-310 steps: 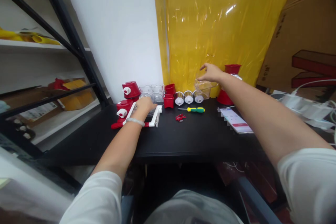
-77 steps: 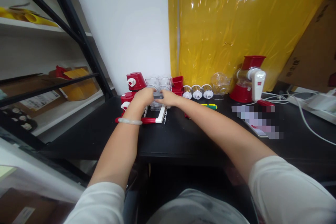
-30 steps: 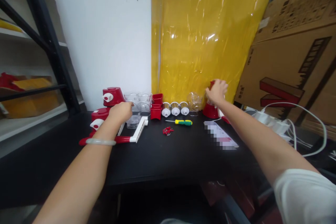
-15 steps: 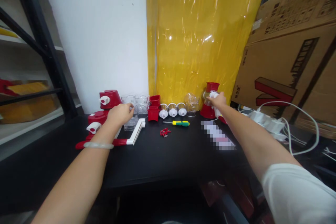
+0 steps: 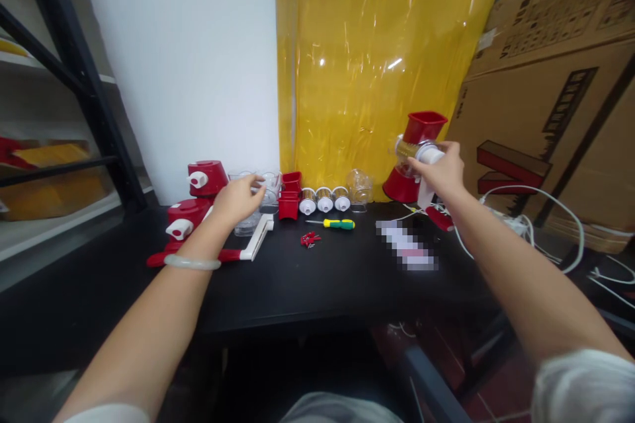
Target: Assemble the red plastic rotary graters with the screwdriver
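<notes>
In the head view, your right hand (image 5: 445,168) is right of centre, its thumb and fingers closed around the white end of a red plastic rotary grinder (image 5: 415,151) with a clear drum housing. The grinder leans, its red square hopper (image 5: 427,120) towards the upper right and its flared red base (image 5: 403,184) towards the lower left; you cannot tell whether the base clears the table. Its white crank arm (image 5: 425,194) hangs below your fingers, ending in a red handle (image 5: 440,219).

Your left hand (image 5: 241,199), left of centre, is loosely spread with fingers slightly bent and nothing visible in its grasp. It is in front of a group of clear plastic parts (image 5: 270,188); whether it touches them is unclear. Your wrist wears a pale bracelet (image 5: 192,263) and crosses over a loose white crank with a red handle (image 5: 255,239). Further left, two red plastic bodies with white knobs (image 5: 206,178) sit one above the other.

Across the middle of the frame stand red plastic hoppers (image 5: 288,205), three metal drums with white ends (image 5: 325,200) and a clear round part (image 5: 360,186). Nearer you on the black table (image 5: 307,291) lie a yellow-and-green screwdriver (image 5: 340,224), small red pieces (image 5: 310,238) and a pixelated flat object (image 5: 407,249).
</notes>
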A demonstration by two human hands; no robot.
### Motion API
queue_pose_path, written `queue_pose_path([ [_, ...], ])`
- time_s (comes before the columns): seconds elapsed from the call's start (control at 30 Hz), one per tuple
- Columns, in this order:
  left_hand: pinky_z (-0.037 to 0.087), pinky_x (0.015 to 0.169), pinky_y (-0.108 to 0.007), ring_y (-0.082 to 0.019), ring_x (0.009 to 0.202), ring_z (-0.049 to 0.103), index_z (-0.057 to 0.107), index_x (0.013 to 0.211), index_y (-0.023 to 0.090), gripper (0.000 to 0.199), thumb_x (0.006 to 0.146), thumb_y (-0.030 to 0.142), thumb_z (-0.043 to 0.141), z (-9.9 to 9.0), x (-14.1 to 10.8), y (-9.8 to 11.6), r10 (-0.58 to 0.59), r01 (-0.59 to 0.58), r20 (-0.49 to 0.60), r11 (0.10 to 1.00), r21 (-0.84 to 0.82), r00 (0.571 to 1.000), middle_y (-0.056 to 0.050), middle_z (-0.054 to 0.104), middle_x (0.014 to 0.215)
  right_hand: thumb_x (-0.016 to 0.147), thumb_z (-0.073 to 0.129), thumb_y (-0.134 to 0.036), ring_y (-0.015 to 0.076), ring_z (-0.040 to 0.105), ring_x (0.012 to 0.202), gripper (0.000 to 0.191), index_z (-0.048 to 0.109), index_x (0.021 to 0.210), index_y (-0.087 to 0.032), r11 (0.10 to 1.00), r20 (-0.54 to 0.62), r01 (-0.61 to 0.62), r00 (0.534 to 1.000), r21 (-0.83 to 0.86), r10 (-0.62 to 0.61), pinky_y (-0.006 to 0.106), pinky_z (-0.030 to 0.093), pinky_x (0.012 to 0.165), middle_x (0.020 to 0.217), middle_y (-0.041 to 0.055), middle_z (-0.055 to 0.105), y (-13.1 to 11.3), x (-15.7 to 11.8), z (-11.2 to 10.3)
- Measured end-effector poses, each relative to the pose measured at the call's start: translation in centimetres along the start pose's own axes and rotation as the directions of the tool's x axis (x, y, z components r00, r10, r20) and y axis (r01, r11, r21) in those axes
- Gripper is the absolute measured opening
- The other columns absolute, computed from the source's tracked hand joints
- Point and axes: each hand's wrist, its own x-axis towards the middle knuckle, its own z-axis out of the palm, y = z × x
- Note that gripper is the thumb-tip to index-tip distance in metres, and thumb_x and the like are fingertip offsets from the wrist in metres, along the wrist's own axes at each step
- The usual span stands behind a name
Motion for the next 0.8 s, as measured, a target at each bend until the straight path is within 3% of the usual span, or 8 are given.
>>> queue_pose_path([
  [0.07,0.054,0.102,-0.044,-0.029,0.117,0.07,0.061,0.134,0.014,0.047,0.094,0.039,0.057,0.5,-0.7,2.1,0.133,-0.119,0.03,0.952,-0.281,0.991,-0.016,0.073,0.127,0.062,0.086,-0.056,0.0362,0.065,0.111,0.083,0.052,0.128,-0.017,0.998,0.053,0.049,0.997,0.039,-0.051,0.052,0.052,0.093,0.12,0.02,0.064,-2.6,-2.2,-1.9],
  [0.17,0.047,0.113,-0.05,-0.031,0.139,0.056,0.047,0.148,0.017,0.064,0.092,0.043,0.065,1.6,-2.3,5.4,0.346,-0.254,0.081,0.811,-0.527,0.935,-0.02,0.055,0.152,0.06,0.085,-0.062,0.0349,0.067,0.105,0.08,0.056,0.121,-0.02,0.981,0.187,0.111,0.972,0.159,-0.141,0.051,0.054,0.089,0.116,0.0163,0.067,-6.0,-6.1,-3.0],
  [0.23,0.043,0.117,-0.053,-0.033,0.146,0.048,0.038,0.155,0.02,0.076,0.09,0.043,0.07,2.4,-3.4,7.2,0.41,-0.253,0.113,0.733,-0.631,0.905,-0.022,0.043,0.161,0.059,0.084,-0.064,0.0342,0.068,0.1,0.077,0.058,0.118,-0.02,0.962,0.287,0.11,0.941,0.249,-0.181,0.052,0.055,0.086,0.111,0.0144,0.069,-7.7,-8.4,-2.9],
  [0.33,0.04,0.118,-0.057,-0.036,0.15,0.041,0.022,0.162,0.022,0.093,0.088,0.041,0.075,2.9,-5.0,8.8,0.439,-0.151,0.192,0.634,-0.758,0.878,-0.024,0.035,0.165,0.061,0.084,-0.062,0.0343,0.069,0.102,0.073,0.06,0.117,-0.02,0.941,0.417,0.067,0.885,0.331,-0.209,0.051,0.056,0.088,0.114,0.0147,0.069,-9.6,-11.1,-2.3],
  [0.43,0.046,0.114,-0.06,-0.037,0.142,0.051,0.008,0.164,0.026,0.11,0.083,0.038,0.082,2.6,-6.2,9.5,0.367,0.027,0.28,0.563,-0.826,0.887,-0.026,0.03,0.166,0.064,0.083,-0.06,0.0351,0.068,0.108,0.07,0.059,0.117,-0.022,0.922,0.47,0.026,0.855,0.387,-0.221,0.052,0.056,0.091,0.119,0.0154,0.068,-10.9,-12.7,-1.8],
  [0.57,0.05,0.107,-0.064,-0.039,0.13,0.061,-0.004,0.164,0.027,0.138,0.068,0.034,0.095,2.1,-7.2,9.6,0.235,0.225,0.401,0.538,-0.812,0.885,-0.031,0.032,0.161,0.063,0.084,-0.061,0.0361,0.068,0.11,0.08,0.053,0.126,-0.021,0.916,0.559,-0.058,0.807,0.397,-0.191,0.055,0.056,0.093,0.122,0.0173,0.067,-11.7,-14.2,-1.4],
  [0.67,0.05,0.106,-0.066,-0.037,0.123,0.066,-0.009,0.164,0.029,0.151,0.059,0.029,0.099,2.2,-7.3,9.3,0.208,0.293,0.459,0.533,-0.794,0.864,-0.033,0.036,0.158,0.068,0.082,-0.062,0.0365,0.068,0.111,0.09,0.044,0.138,-0.02,0.909,0.591,-0.069,0.78,0.411,-0.208,0.056,0.056,0.094,0.126,0.0194,0.066,-12.0,-15.4,-1.1],
  [0.8,0.05,0.103,-0.068,-0.037,0.117,0.069,-0.016,0.163,0.028,0.16,0.054,0.026,0.101,3.1,-6.8,8.1,0.205,0.324,0.504,0.555,-0.766,0.839,-0.034,0.041,0.154,0.077,0.075,-0.062,0.0381,0.064,0.122,0.091,0.037,0.146,-0.017,0.898,0.586,0.019,0.752,0.441,-0.303,0.059,0.052,0.101,0.136,0.0236,0.06,-12.7,-16.9,-1.1],
])
